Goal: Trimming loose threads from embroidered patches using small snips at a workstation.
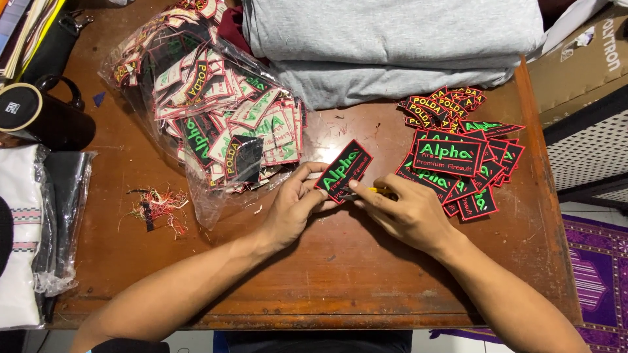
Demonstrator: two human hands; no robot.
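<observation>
At mid-table, a black embroidered patch (344,170) sits pinched in the left hand (294,206); the right hand (405,212) grips a small yellow tool (379,191) against its edge. Trimming close wants the patch held taut, clear of the finished pile (461,163).

Two hands (294,206), one mug (46,117), two patch piles (458,157).

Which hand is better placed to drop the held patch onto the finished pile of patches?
Probably the right hand: it lies beside the loose pile of black, red-edged embroidered patches. But it grips a yellow tool, and the left hand holds the black rectangular patch, farther away.
</observation>
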